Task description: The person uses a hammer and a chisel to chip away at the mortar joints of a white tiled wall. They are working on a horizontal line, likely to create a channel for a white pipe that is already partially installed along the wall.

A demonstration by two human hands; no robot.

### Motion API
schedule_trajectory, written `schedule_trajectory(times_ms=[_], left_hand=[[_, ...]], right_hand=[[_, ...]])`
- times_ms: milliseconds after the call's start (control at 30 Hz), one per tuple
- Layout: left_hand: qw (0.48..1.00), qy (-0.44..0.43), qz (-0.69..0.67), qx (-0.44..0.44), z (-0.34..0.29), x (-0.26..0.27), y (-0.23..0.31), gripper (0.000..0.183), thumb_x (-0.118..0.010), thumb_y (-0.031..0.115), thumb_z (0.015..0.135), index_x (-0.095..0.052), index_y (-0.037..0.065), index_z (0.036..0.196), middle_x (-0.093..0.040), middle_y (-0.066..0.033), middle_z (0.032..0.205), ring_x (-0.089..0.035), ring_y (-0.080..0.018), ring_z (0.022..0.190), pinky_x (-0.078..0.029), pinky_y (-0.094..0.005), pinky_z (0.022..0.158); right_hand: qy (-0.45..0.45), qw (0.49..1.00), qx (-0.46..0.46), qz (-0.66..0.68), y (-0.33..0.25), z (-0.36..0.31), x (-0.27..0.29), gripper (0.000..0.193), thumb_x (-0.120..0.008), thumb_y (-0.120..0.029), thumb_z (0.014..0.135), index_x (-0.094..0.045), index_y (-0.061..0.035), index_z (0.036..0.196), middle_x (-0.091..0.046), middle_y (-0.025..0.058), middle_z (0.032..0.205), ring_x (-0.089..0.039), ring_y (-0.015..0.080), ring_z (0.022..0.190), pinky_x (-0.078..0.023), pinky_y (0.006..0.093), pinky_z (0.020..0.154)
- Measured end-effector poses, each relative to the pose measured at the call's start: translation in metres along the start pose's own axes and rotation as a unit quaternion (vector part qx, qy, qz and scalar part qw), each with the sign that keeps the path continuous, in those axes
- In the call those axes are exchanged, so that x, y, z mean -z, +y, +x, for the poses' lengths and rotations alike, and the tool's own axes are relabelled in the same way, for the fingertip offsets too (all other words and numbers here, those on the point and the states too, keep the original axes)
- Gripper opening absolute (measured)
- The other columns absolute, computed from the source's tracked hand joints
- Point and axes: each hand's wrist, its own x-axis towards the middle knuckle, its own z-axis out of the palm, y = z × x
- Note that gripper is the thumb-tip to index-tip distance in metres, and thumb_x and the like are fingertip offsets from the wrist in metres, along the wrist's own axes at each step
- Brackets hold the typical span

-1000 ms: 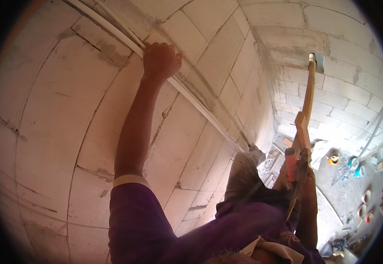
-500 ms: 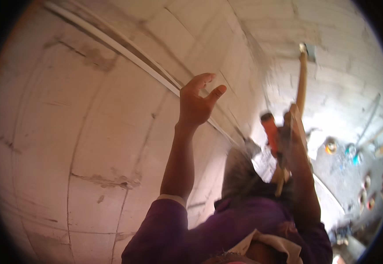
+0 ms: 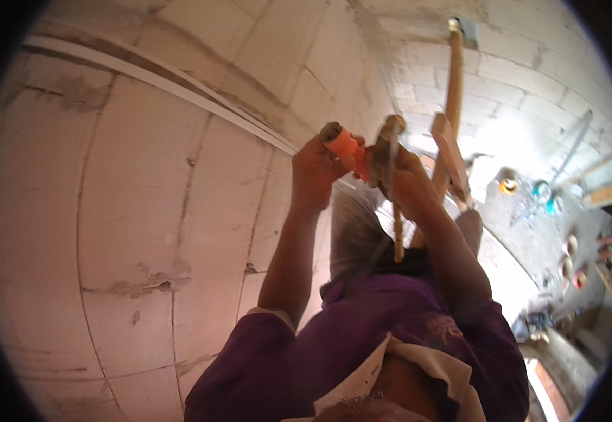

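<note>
Both of my hands are raised together in front of the block wall. My left hand (image 3: 313, 172) has its fingers closed around an orange tool with a dark round end (image 3: 348, 149); its exact kind is unclear. At the tool's other end, my right hand (image 3: 408, 183) is closed on its dark part. A narrow, yellowish-brown rod (image 3: 399, 239) sticks out below the right hand. Above that hand shows a rounded brown piece (image 3: 393, 126), and a greyish strip runs between the two. Whether these belong to the orange tool, I cannot tell.
A pale strip (image 3: 172, 86) runs along the block wall (image 3: 137, 204) on the left. Beyond my right hand, a long wooden pole (image 3: 454, 84) leans up to the far wall, with a wooden piece (image 3: 450, 151) beside it. Cups and scattered items, including a yellow one (image 3: 508, 184), lie at right.
My right hand has moved left and up with the orange tool. My left hand, empty with fingers apart before, now grips the tool's end. The view has shifted slightly.
</note>
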Motion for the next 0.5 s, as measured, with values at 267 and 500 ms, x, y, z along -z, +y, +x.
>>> schedule_trajectory(times_ms=[267, 500], left_hand=[[0.884, 0.099, 0.228, -0.396, 0.077, 0.08, 0.147, 0.02, -0.069, 0.016, 0.098, -0.057, 0.002, 0.106, -0.064, -0.0066, 0.088, -0.065, -0.0179, 0.077, -0.055, -0.0445, 0.094], [0.782, 0.189, 0.477, -0.355, 0.15, 0.065, 0.337, 0.033, -0.072, 0.025, 0.096, -0.065, 0.0, 0.117, -0.07, -0.0083, 0.106, -0.068, -0.015, 0.089, -0.057, -0.0294, 0.069]], right_hand=[[0.036, 0.968, 0.068, -0.241, 0.041, 0.025, 0.054, 0.036, -0.068, -0.025, 0.098, -0.058, 0.001, 0.119, -0.065, 0.0144, 0.094, -0.065, 0.0203, 0.085, -0.052, 0.0377, 0.074], [0.105, 0.942, 0.166, -0.272, 0.007, 0.043, 0.01, 0.052, -0.071, -0.007, 0.086, -0.052, -0.0013, 0.134, -0.065, 0.0168, 0.079, -0.065, 0.0316, 0.073, -0.053, 0.0436, 0.073]])
